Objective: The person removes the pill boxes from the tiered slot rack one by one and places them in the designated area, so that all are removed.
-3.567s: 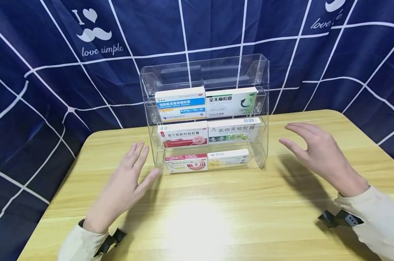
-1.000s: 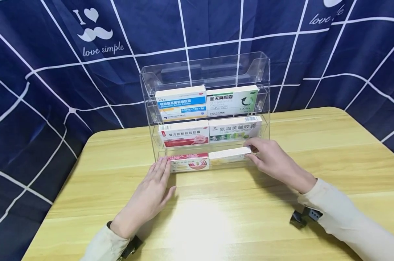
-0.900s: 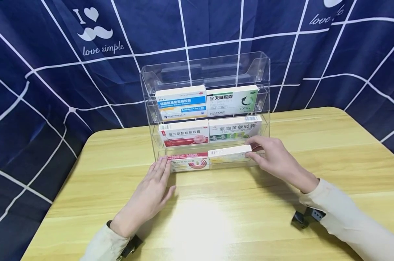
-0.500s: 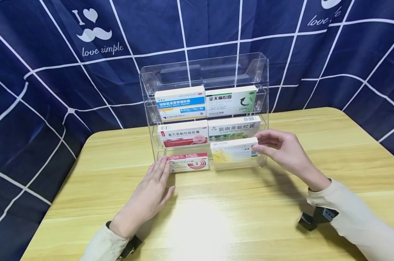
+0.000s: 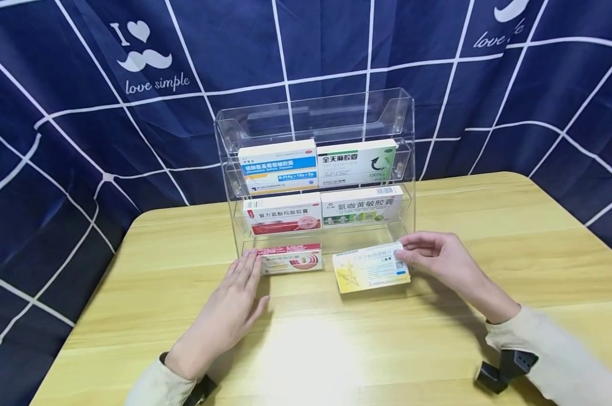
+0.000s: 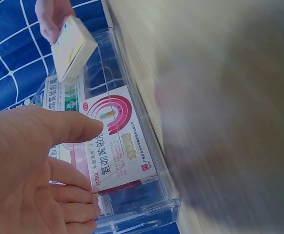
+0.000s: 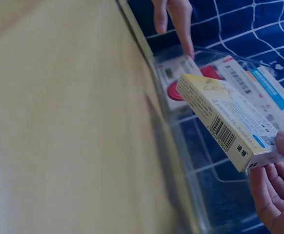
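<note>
Your right hand (image 5: 450, 270) pinches the right end of a yellow-and-white medicine box (image 5: 371, 272) between thumb and fingers, holding it tilted in front of the lowest tier of the clear rack (image 5: 311, 119). Your thumb and fingers cover that corner, and the box itself hides part of the rack's lower right lip; you can't judge from the head view how far it sits off the bench (image 5: 412, 349). The right wrist view shows its barcode side, but cuts your right hand off at the edge, and most of the small print is too soft to read. Your left hand (image 5: 230, 307) has its fingers extended, gripping nothing, with the tips at the left end of the pink-and-white capsule box (image 5: 292, 260) in the lowest tier. They hide that end, so you can't tell whether they touch the carton, the rack or both. Above it, the red-and-white box (image 5: 283, 215) and white-and-green box (image 5: 363, 206) stand side by side, their lower parts seen through the plastic; the blue-and-white box (image 5: 279, 167) and green-edged box (image 5: 358, 163) fill the tier above. Glare bleaches the bench's middle, and both your sleeves (image 5: 559, 349) run out of the head view.
</note>
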A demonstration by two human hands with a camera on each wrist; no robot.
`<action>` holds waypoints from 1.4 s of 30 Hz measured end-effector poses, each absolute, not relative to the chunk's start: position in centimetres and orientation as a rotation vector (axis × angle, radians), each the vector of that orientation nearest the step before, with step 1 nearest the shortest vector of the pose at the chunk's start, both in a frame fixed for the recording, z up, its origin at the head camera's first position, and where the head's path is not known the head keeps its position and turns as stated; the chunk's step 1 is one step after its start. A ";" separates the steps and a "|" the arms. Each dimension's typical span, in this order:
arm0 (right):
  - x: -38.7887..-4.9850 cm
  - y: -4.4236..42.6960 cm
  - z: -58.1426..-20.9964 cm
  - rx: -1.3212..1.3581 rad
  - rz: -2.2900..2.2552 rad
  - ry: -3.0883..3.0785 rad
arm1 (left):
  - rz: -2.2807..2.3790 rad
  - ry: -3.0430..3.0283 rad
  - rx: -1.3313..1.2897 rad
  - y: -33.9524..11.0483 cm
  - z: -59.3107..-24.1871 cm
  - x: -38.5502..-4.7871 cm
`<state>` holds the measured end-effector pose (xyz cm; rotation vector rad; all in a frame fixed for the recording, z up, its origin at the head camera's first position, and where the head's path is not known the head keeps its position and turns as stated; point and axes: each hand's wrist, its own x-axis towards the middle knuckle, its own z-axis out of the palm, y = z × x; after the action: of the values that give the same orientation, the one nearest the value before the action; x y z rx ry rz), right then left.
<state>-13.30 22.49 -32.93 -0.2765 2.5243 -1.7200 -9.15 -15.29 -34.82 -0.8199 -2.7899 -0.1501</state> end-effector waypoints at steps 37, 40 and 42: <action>-12.8 20.8 -37.2 0.083 -1.871 2.099 | -0.143 -2.772 -0.834 -15.4 -35.0 -9.1; -12.5 20.8 -37.0 0.091 -1.863 2.126 | -0.140 -2.771 -0.835 -15.4 -35.0 -9.1; -12.2 20.7 -36.9 0.084 -1.864 2.137 | -0.136 -2.773 -0.832 -15.4 -35.0 -9.1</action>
<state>-12.21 20.74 -36.87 0.0836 2.1375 -1.8643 -9.08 -15.41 -34.98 -0.8319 -2.7727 -0.1360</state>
